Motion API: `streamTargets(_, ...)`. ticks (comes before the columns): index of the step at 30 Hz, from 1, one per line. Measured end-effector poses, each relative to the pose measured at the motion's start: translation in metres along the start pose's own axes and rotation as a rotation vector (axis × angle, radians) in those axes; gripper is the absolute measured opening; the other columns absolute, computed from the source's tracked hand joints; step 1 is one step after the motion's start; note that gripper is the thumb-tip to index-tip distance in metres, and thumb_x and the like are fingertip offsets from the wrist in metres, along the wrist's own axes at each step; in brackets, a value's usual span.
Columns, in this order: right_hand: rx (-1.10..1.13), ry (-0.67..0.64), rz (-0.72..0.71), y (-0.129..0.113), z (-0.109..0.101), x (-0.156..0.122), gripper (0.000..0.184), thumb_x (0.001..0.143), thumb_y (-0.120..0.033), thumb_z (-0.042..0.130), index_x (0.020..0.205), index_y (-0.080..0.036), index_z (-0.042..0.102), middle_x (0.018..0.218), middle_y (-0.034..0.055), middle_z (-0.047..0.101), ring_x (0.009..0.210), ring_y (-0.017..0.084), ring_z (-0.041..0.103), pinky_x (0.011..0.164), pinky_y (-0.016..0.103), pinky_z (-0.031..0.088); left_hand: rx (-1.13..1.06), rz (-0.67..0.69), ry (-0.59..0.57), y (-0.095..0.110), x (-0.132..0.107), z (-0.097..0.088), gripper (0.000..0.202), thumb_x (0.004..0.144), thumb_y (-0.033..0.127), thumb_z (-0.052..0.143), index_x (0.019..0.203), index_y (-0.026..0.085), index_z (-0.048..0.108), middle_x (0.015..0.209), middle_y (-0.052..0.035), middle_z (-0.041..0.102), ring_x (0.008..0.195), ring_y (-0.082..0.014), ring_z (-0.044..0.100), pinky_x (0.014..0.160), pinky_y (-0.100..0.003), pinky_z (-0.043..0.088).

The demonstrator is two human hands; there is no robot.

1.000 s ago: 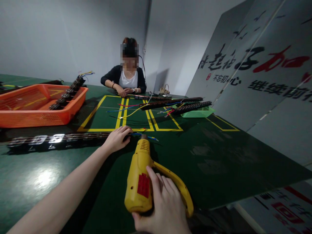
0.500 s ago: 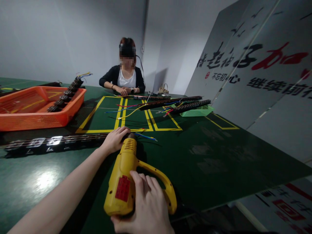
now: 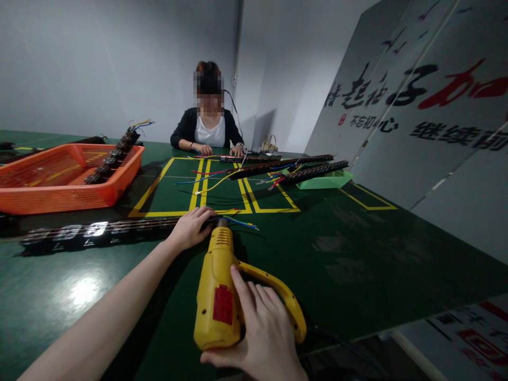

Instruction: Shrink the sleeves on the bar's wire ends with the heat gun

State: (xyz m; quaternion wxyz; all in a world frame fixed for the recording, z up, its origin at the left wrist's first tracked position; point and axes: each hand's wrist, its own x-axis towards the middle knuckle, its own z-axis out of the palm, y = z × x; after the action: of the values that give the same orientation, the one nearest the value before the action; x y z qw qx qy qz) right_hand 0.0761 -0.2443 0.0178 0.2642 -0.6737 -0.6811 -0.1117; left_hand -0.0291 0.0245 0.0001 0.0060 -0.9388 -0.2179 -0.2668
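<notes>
A yellow heat gun (image 3: 216, 275) lies in the grasp of my right hand (image 3: 262, 328), thumb along its body and fingers around its side. Its metal nozzle (image 3: 223, 223) points away from me at coloured wires (image 3: 240, 221) with small metal ends. Those wires come out of a long black strip-shaped assembly (image 3: 99, 233) lying across the table to the left. My left hand (image 3: 192, 228) is closed over the right end of that assembly, close beside the nozzle. The fingertips of my left hand are partly hidden.
At the left stands an orange basket (image 3: 130, 172) with another black assembly (image 3: 115, 156) leaning in it. More wired assemblies (image 3: 278, 166) lie ahead, some over a green basket (image 3: 325, 181). Yellow tape (image 3: 214, 212) marks the green table. A person (image 3: 208, 124) sits opposite.
The heat gun and my right hand have shifted right, and the nozzle has swung nearer the wires. My left hand stays on the assembly. The person opposite has moved their hands apart.
</notes>
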Motion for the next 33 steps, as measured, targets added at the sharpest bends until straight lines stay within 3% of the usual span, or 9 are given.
streamTargets(4, -0.045, 0.009, 0.018, 0.009, -0.006, -0.007, 0.116, 0.052, -0.09, 0.053, 0.138, -0.013, 0.04, 0.099, 0.0089, 0.067, 0.083, 0.026, 0.064, 0.077, 0.039, 0.047, 0.0, 0.003, 0.004, -0.001, 0.0, 0.001, 0.029, 0.087, 0.025, 0.043, 0.114, 0.021, 0.051, 0.118, -0.0057, 0.056, 0.105, -0.0214, 0.054, 0.09, -0.035, 0.049)
streamTargets(11, -0.128, 0.014, 0.066, 0.029, -0.012, -0.027, 0.117, 0.055, -0.087, 0.055, 0.144, -0.015, 0.03, 0.111, 0.0099, 0.065, 0.092, 0.027, 0.063, 0.084, 0.041, 0.045, 0.005, 0.01, -0.011, 0.0, 0.001, -0.001, 0.03, 0.088, 0.027, 0.04, 0.115, 0.021, 0.053, 0.12, -0.0069, 0.055, 0.103, -0.0221, 0.055, 0.087, -0.037, 0.049)
streamTargets(16, -0.198, 0.001, 0.08, 0.037, -0.017, -0.034, 0.112, 0.059, -0.085, 0.056, 0.142, -0.013, 0.032, 0.113, 0.0117, 0.064, 0.093, 0.029, 0.063, 0.082, 0.042, 0.046, 0.017, 0.022, -0.011, 0.001, 0.001, -0.002, 0.029, 0.089, 0.027, 0.039, 0.112, 0.023, 0.056, 0.121, -0.0065, 0.055, 0.102, -0.0218, 0.056, 0.084, -0.036, 0.049)
streamTargets(21, -0.222, 0.018, 0.095, 0.033, -0.016, -0.034, 0.112, 0.062, -0.086, 0.051, 0.144, -0.012, 0.028, 0.112, 0.0126, 0.065, 0.094, 0.03, 0.063, 0.083, 0.044, 0.046, 0.016, 0.007, -0.008, 0.001, 0.002, 0.0, 0.029, 0.087, 0.025, 0.041, 0.111, 0.023, 0.057, 0.121, -0.005, 0.055, 0.102, -0.0214, 0.055, 0.085, -0.036, 0.049)
streamTargets(27, -0.26, 0.049, 0.011, 0.023, -0.017, -0.025, 0.12, 0.058, -0.092, 0.043, 0.143, -0.008, 0.028, 0.104, 0.0141, 0.068, 0.086, 0.03, 0.066, 0.078, 0.043, 0.048, 0.127, 0.017, -0.077, 0.004, 0.008, 0.001, 0.038, 0.085, 0.026, 0.043, 0.12, 0.026, 0.058, 0.118, -0.0063, 0.054, 0.097, -0.0248, 0.051, 0.086, -0.04, 0.047)
streamTargets(30, -0.236, 0.034, -0.014, 0.018, -0.018, -0.02, 0.124, 0.056, -0.094, 0.042, 0.143, -0.007, 0.029, 0.107, 0.0148, 0.067, 0.088, 0.029, 0.065, 0.078, 0.041, 0.048, 0.158, 0.022, -0.1, 0.006, 0.011, 0.001, 0.047, 0.085, 0.027, 0.043, 0.132, 0.027, 0.05, 0.115, -0.0078, 0.055, 0.094, -0.0252, 0.05, 0.087, -0.042, 0.047)
streamTargets(33, -0.2, 0.004, -0.014, 0.012, -0.016, -0.016, 0.124, 0.054, -0.093, 0.046, 0.143, -0.008, 0.03, 0.107, 0.0135, 0.067, 0.088, 0.029, 0.065, 0.079, 0.041, 0.049, 0.156, -0.018, -0.091, 0.007, 0.012, 0.002, 0.055, 0.084, 0.03, 0.045, 0.139, 0.02, 0.042, 0.112, -0.0102, 0.055, 0.096, -0.0264, 0.05, 0.091, -0.042, 0.045)
